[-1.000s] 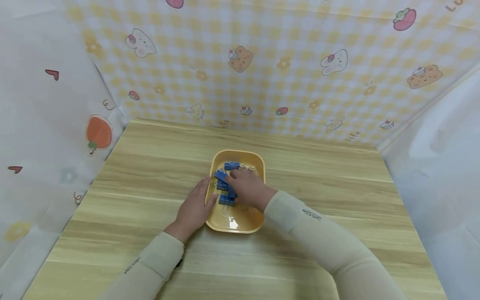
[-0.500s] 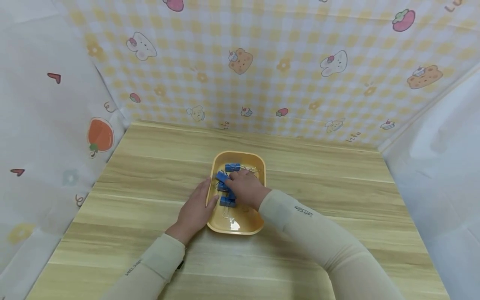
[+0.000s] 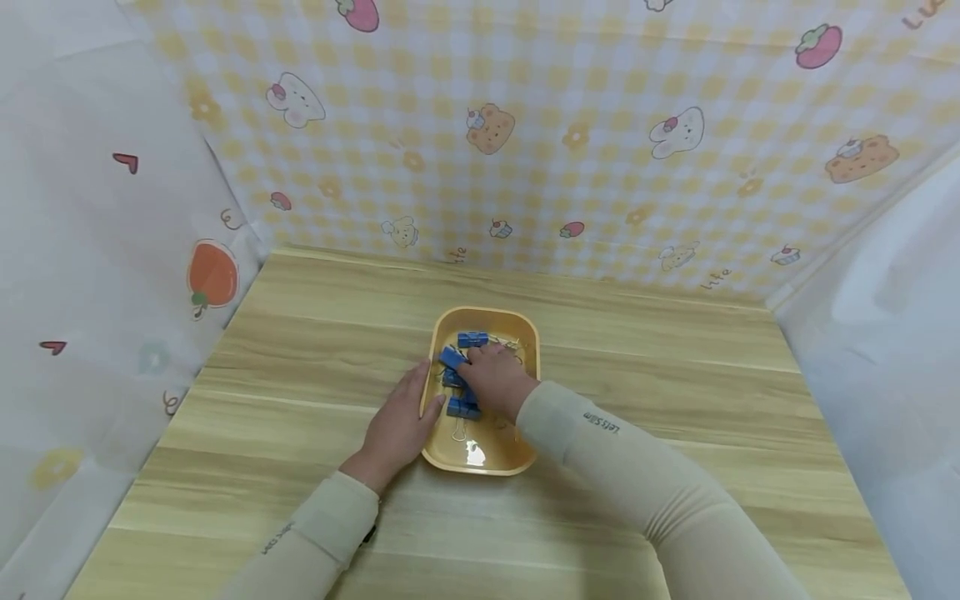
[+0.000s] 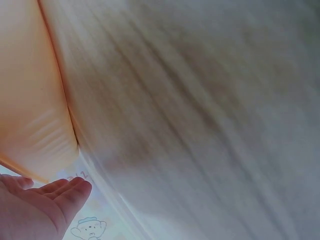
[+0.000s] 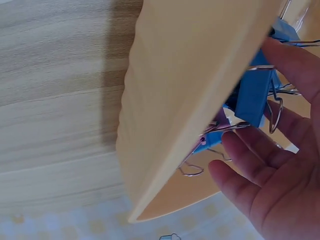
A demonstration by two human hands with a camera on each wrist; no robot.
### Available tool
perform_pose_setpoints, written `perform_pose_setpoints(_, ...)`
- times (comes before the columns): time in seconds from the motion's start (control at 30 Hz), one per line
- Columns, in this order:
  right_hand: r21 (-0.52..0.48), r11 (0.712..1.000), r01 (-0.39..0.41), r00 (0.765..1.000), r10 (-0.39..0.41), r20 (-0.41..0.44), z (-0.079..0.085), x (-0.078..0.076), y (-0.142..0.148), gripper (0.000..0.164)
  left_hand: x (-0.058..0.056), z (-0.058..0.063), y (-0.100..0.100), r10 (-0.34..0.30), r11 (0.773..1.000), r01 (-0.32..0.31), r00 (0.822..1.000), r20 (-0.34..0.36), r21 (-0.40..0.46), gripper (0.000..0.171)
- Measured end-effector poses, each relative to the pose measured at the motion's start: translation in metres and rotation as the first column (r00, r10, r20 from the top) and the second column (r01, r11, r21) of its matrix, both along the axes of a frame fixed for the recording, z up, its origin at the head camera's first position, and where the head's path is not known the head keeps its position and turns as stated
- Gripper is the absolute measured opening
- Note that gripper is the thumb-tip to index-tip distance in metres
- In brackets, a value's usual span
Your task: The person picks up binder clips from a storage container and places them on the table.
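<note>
A yellow tray (image 3: 480,471) holds several blue binder clips (image 3: 463,408) with silver wire handles. My left hand (image 3: 397,429) rests at the tray's left side, fingers along the outer wall and thumb over the rim. Those fingers look straight in the left wrist view, beside the tray wall (image 4: 35,90). Inside the tray, my right hand (image 3: 498,379) reaches into the pile. The right wrist view shows its thumb and forefinger about a blue binder clip (image 5: 255,92), its other fingers loosely bent. The tray rim hides part of that clip.
The tray stands on a light wood-grain table (image 3: 660,383). Behind it rises a yellow checked cloth (image 3: 570,175) with cartoon prints. White sheets hang at the left (image 3: 112,275) and right (image 3: 885,333). Another blue binder clip (image 3: 472,339) lies toward the tray's far end.
My right hand has shifted slightly left relative to the tray, still among the clips. The left hand stays at the rim. The whole head view has shifted slightly.
</note>
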State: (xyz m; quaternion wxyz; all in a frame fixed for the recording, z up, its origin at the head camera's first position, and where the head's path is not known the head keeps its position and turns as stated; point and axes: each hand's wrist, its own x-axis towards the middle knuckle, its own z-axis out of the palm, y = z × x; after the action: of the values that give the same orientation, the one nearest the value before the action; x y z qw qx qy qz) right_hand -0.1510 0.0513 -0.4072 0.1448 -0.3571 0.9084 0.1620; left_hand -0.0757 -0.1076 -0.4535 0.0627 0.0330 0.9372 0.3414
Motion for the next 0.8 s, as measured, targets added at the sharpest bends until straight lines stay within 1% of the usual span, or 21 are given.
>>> perform_pose_setpoints(0.17,0.048,0.999,-0.011,1.0,0.012,-0.021,0.0042,0.0031,-0.0038,0.046,0.0001,-0.0006,0.0011,0.009,1.0,-0.009,1.0,-0.007,-0.013,0.066)
perform_pose_setpoints(0.33,0.074,0.997,0.003,1.0,-0.002,-0.005,0.0023,0.0037,-0.0065,0.048,0.0002,-0.0001,0.0015,0.008,1.0,-0.008,1.0,-0.014,-0.009,0.066)
perform_pose_setpoints(0.57,0.054,0.998,0.01,0.999,-0.012,0.031,-0.0009,0.0051,-0.0064,0.048,-0.0006,-0.002,0.0021,0.009,1.0,-0.009,1.0,-0.011,-0.008,0.066)
perform_pose_setpoints(0.8,0.003,1.0,0.024,0.999,-0.024,0.026,0.0034,0.0061,-0.005,0.047,-0.0001,-0.0039,0.0005,0.011,1.0,-0.011,1.0,-0.016,-0.008,0.066)
